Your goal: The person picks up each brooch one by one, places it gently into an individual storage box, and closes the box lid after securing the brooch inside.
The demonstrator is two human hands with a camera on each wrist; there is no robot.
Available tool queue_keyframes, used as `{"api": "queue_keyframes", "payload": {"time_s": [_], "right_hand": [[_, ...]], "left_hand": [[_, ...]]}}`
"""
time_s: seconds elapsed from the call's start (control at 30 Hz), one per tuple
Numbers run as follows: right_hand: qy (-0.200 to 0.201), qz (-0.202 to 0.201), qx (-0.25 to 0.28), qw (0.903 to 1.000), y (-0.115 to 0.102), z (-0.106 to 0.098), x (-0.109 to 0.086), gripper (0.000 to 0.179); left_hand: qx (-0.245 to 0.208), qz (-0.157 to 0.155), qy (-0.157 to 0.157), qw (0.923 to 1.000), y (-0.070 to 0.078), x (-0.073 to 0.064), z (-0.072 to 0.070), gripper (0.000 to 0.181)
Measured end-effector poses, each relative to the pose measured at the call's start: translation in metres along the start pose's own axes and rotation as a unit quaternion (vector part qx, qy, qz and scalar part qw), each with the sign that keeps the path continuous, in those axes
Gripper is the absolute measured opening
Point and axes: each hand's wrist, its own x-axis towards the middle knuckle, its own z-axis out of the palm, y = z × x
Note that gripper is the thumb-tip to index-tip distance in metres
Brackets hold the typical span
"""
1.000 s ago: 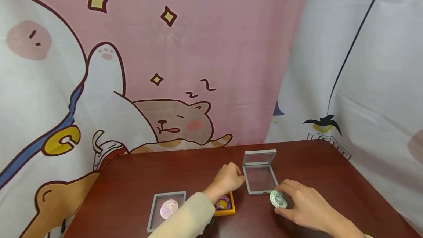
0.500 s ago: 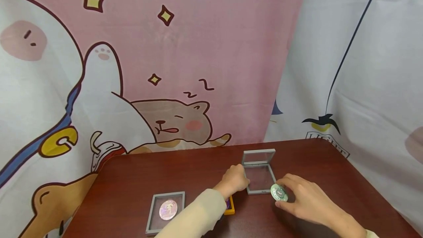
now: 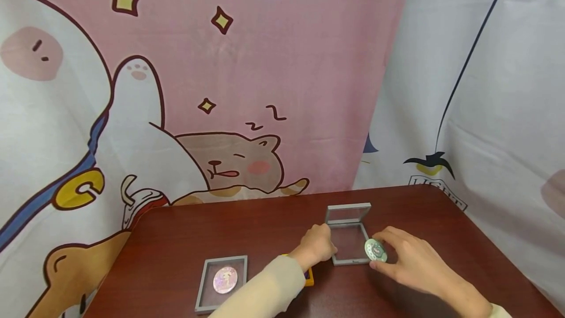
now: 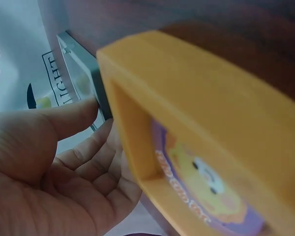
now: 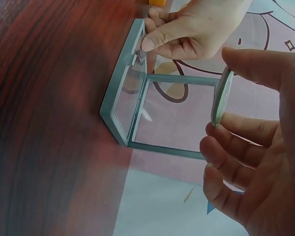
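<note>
My right hand (image 3: pixel 412 259) pinches a round green badge (image 3: pixel 375 251) by its edges, above the table at the near right corner of a grey-framed clear display case (image 3: pixel 350 262). That case's hinged lid (image 3: pixel 348 206) stands raised at the back. The badge (image 5: pixel 221 98) is edge-on in the right wrist view, between thumb and fingers. At the case's left side, my left hand (image 3: pixel 317 245) grips the frame; its thumb lies on the frame in the right wrist view. Beneath my left sleeve, an orange case (image 3: pixel 310 277) is mostly hidden; the left wrist view shows a purple-and-yellow badge (image 4: pixel 201 182) in it.
A second grey-framed case (image 3: pixel 200 283) lies at the left with a round pink badge (image 3: pixel 225 279) in it. The dark red-brown table (image 3: pixel 185 234) meets a printed cartoon curtain (image 3: pixel 318 87) at the back and right.
My left hand has moved right and taken hold of the display case's left side. The case has shifted slightly towards me. My right hand has risen a little with the green badge.
</note>
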Motion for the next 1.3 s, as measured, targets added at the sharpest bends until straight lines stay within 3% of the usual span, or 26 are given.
{"api": "queue_keyframes", "payload": {"time_s": [0.23, 0.63, 1.0, 1.3], "right_hand": [[0.006, 0.009, 0.001, 0.9999, 0.0, -0.001, 0.002, 0.044], [0.017, 0.024, -0.003, 0.9996, 0.0, 0.003, 0.005, 0.047], [0.0, 0.04, 0.003, 0.9992, -0.001, 0.011, 0.007, 0.047], [-0.026, 0.045, 0.002, 0.9986, -0.002, 0.016, 0.008, 0.049]], "left_hand": [[-0.015, 0.01, -0.015, 0.9997, 0.002, -0.008, 0.0, 0.028], [0.013, 0.024, -0.018, 0.9995, 0.005, -0.014, 0.002, 0.027], [0.006, 0.038, -0.018, 0.9991, 0.004, -0.02, 0.003, 0.029], [0.035, 0.046, -0.017, 0.9982, 0.005, -0.022, 0.012, 0.027]]}}
